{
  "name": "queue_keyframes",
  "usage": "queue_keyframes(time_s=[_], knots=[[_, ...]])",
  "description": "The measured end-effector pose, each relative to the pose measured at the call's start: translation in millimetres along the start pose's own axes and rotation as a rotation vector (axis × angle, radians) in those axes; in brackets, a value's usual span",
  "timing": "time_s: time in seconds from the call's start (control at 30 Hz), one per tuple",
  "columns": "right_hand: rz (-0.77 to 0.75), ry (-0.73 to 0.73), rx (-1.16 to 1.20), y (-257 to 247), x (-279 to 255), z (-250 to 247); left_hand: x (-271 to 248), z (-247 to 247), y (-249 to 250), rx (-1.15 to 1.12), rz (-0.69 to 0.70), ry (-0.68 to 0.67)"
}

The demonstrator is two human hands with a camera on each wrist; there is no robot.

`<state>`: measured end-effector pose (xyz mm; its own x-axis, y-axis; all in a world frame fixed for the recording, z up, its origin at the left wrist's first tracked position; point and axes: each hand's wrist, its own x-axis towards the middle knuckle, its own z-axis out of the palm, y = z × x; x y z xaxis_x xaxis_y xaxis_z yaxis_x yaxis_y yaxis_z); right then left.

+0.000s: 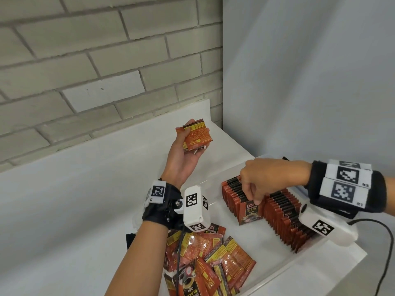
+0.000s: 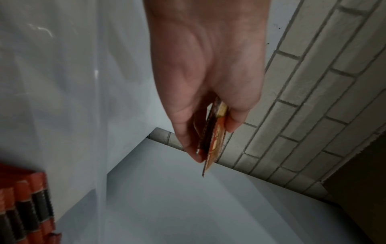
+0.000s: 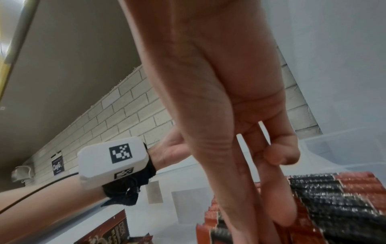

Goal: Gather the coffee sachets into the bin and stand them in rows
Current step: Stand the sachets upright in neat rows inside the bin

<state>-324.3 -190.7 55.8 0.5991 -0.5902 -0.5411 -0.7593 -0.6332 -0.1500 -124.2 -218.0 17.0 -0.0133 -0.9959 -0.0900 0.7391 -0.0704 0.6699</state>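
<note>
Grey brick wall (image 1: 85,67) runs behind your white tabletop (image 1: 64,199), with a plain pale wall (image 1: 310,82) closing the corner at 1 o'clock. Your clear bin (image 1: 333,261) sits on the tabletop at 5 o'clock.

Your left hand (image 1: 183,154) is raised palm up near the centre, above the tabletop, forearm reaching up from 6 o'clock. Its grip is closed on a small stack of sachets (image 1: 195,134); in the left wrist view the stack (image 2: 213,140) is pinched edge-on between thumb and fingers.

Your right hand (image 1: 267,178) comes in from 3 o'clock, knuckles up, fingers pointing down into the standing rows of sachets (image 1: 277,210) in the bin. Its fingertips (image 1: 253,199) touch the top edge of the front sachet (image 1: 250,212), which stands facing you at the near end of the left row. In the right wrist view the long fingers (image 3: 240,198) are straight and press down among the sachet tops, the little finger curled back; the grip is relaxed, holding nothing.

Loose sachets (image 1: 213,259) lie in a jumbled heap at 6 o'clock, just beside the rows. Whether the heap lies inside the bin, you cannot tell.
</note>
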Motion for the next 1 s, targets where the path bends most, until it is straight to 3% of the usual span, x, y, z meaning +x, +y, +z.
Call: queue_keyframes(time_s=[0.2, 0.37, 0.43, 0.73, 1.0], knots=[[-0.069, 0.133, 0.278, 23.1, -5.0, -18.3, -2.1, 1.3, 0.4, 0.063, 0.008, 0.004], [-0.144, 0.583, 0.612, 51.2, -1.2, -48.6, -4.4, 5.1, 0.3, 0.059, 0.001, -0.078], [-0.197, 0.689, 0.655, 57.3, 5.8, -54.8, -5.6, 6.9, -0.2, 0.054, -0.015, -0.104], [-0.451, 0.668, 0.636, 40.1, 28.7, -61.0, -12.0, 10.3, -2.2, 0.158, -0.091, -0.197], [-0.418, 0.684, 0.682, 41.0, 25.8, -71.2, -8.2, 11.9, -5.2, 0.193, -0.141, -0.140]])
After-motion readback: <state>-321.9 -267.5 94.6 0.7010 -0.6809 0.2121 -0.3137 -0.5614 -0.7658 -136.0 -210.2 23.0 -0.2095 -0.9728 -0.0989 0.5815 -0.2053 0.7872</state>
